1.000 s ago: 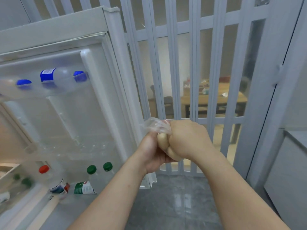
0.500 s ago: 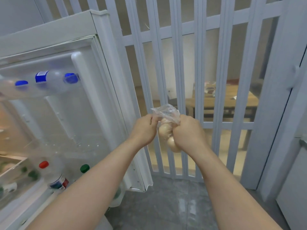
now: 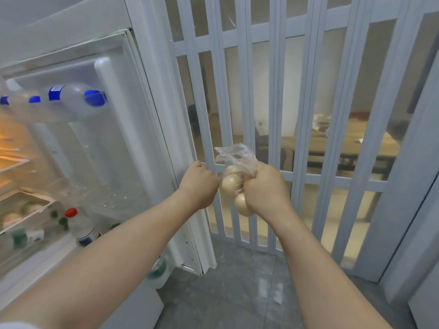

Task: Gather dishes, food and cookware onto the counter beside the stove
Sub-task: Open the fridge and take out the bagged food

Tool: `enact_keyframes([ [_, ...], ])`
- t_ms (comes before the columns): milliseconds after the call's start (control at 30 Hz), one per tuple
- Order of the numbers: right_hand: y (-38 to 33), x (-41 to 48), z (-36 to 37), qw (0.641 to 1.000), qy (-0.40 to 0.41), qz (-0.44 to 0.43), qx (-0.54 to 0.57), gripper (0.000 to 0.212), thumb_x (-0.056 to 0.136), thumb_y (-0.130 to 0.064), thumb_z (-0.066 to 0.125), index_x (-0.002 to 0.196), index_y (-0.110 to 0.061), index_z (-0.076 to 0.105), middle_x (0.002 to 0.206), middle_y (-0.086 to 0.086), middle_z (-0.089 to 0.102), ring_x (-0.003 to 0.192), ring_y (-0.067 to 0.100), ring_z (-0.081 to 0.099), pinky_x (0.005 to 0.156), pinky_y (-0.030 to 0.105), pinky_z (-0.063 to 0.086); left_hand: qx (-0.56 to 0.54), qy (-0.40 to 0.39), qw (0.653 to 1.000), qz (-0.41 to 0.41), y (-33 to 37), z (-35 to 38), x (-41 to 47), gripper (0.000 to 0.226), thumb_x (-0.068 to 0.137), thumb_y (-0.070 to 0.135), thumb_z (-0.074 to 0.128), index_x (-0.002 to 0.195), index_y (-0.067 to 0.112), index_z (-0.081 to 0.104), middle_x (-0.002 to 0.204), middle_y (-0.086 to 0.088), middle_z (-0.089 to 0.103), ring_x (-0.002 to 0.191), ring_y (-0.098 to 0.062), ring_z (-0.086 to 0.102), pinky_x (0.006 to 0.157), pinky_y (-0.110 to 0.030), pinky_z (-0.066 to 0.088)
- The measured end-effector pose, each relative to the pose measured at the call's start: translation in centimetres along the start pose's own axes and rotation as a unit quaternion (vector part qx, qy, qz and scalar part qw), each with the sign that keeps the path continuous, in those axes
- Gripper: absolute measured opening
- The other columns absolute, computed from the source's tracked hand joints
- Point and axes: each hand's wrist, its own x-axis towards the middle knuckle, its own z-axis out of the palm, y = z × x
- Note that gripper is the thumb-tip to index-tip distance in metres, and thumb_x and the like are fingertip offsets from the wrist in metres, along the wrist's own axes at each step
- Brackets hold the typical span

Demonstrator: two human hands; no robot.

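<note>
the right hand [image 3: 266, 186] is fisted tight around the gathered neck of a thin clear plastic bag [image 3: 237, 160], and the pale eggs [image 3: 231, 184] inside hang in a small cluster just below and beside the knuckles, in mid-air in front of the white folding door [image 3: 297, 115]. the left hand [image 3: 199, 184] is curled closed just beside the bag; whether it pinches a bit of the film or grips nothing i cannot tell, since the fingers are turned away. the fridge door [image 3: 114, 138] stands open to the left, with bottles [image 3: 71, 96] lying in its upper rack and more standing low down. the step in hand looks like carrying this food away from the fridge toward the tabletop by the stove, which is not in view. to do it well, keep the bag hanging plumb and close to the body, since the eggs knock together if it swings; a hand cupped under the lowest egg would take the weight off the film, which looks flimsy enough to stretch or tear. the free hand should push the fridge door shut before turning, keeping the bag clear of its edge. on arrival, lower the bag until the eggs rest, then let go, and settle it where nothing can roll off
</note>
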Motion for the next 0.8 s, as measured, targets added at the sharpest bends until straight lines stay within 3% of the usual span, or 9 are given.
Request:
enact_keyframes([
  [133,-0.6,0.1,2.1,0.997,-0.030,-0.011,0.068,0.023,0.093,-0.009,0.044,0.089,-0.012,0.067,0.081,0.005,0.066,0.081,0.027,0.063,0.069,0.040,0.053,-0.010,-0.036,0.999,0.013,-0.2,0.9,-2.8,0.016,0.087,0.013,0.053,0.076,0.023,0.059,0.088,0.006,0.069,0.089,-0.020,0.063,0.086,-0.031,0.038],
  [200,-1.3,-0.1,3.3,0.992,-0.047,-0.018,0.118,0.029,0.099,-0.015,0.044,0.081,-0.018,0.067,0.076,0.002,0.066,0.076,0.021,0.062,0.065,0.035,0.053,-0.018,-0.055,0.998,0.016,-0.4,1.1,-4.5,0.016,0.080,0.011,0.062,0.071,0.025,0.062,0.079,0.008,0.068,0.082,-0.019,0.064,0.077,-0.029,0.038],
  [333,-3.2,-0.4,6.1,0.977,-0.091,-0.033,0.190,0.034,0.101,-0.018,0.045,0.078,-0.024,0.069,0.069,-0.007,0.065,0.068,0.011,0.060,0.050,0.015,0.042,-0.022,0.004,1.000,0.021,-0.9,3.3,-8.8,0.041,0.033,0.003,0.075,0.038,0.024,0.041,0.043,0.009,0.049,0.046,-0.018,0.054,0.053,-0.021,0.036],
  [400,-4.7,-0.6,7.5,0.968,-0.110,-0.048,0.221,0.036,0.102,-0.022,0.047,0.072,-0.025,0.065,0.065,-0.011,0.062,0.065,0.007,0.059,0.051,0.016,0.042,-0.004,0.006,1.000,0.018,-0.6,4.6,-11.4,0.036,0.033,0.001,0.074,0.036,0.021,0.045,0.042,0.007,0.047,0.047,-0.019,0.053,0.054,-0.020,0.044],
  [533,-7.5,-1.4,10.0,0.954,-0.150,-0.085,0.246,0.039,0.103,-0.027,0.046,0.068,-0.027,0.064,0.060,-0.015,0.061,0.055,-0.006,0.056,0.050,0.011,0.039,0.032,-0.045,0.998,0.011,-0.7,5.1,-15.8,0.031,0.038,0.004,0.061,0.035,0.021,0.036,0.038,0.009,0.039,0.046,-0.014,0.044,0.061,-0.022,0.038],
  [600,-9.0,-2.0,11.4,0.947,-0.169,-0.090,0.260,0.040,0.104,-0.030,0.046,0.067,-0.027,0.063,0.059,-0.015,0.061,0.056,-0.006,0.056,0.049,0.008,0.039,0.030,-0.117,0.993,-0.011,-0.9,4.1,-17.5,0.032,0.045,0.000,0.052,0.042,0.018,0.026,0.043,0.005,0.030,0.051,-0.015,0.034,0.062,-0.025,0.032],
  [667,-10.5,-2.8,13.0,0.943,-0.190,-0.092,0.258,0.043,0.103,-0.039,0.045,0.072,-0.019,0.066,0.066,-0.011,0.064,0.062,0.002,0.058,0.057,0.019,0.045,0.017,-0.205,0.979,-0.016,-1.1,3.0,-19.1,0.026,0.056,-0.007,0.034,0.057,0.018,0.040,0.058,0.002,0.042,0.064,-0.016,0.037,0.070,-0.030,0.032],
  [733,-11.7,-3.3,14.3,0.937,-0.202,-0.091,0.271,0.046,0.103,-0.043,0.044,0.081,-0.012,0.069,0.074,-0.001,0.068,0.070,0.014,0.062,0.067,0.031,0.049,0.033,-0.267,0.963,-0.037,-0.8,3.3,-20.2,0.043,0.066,-0.012,0.031,0.083,0.015,0.059,0.085,-0.002,0.060,0.085,-0.021,0.052,0.089,-0.039,0.039],
  [800,-13.1,-4.2,15.8,0.929,-0.226,-0.098,0.277,0.047,0.102,-0.046,0.042,0.079,-0.014,0.069,0.071,-0.004,0.068,0.070,0.012,0.063,0.067,0.032,0.049,0.077,-0.312,0.944,-0.081,-1.4,4.0,-21.9,0.030,0.088,-0.002,0.042,0.106,0.007,0.064,0.106,-0.011,0.063,0.111,-0.036,0.054,0.110,-0.055,0.029],
])
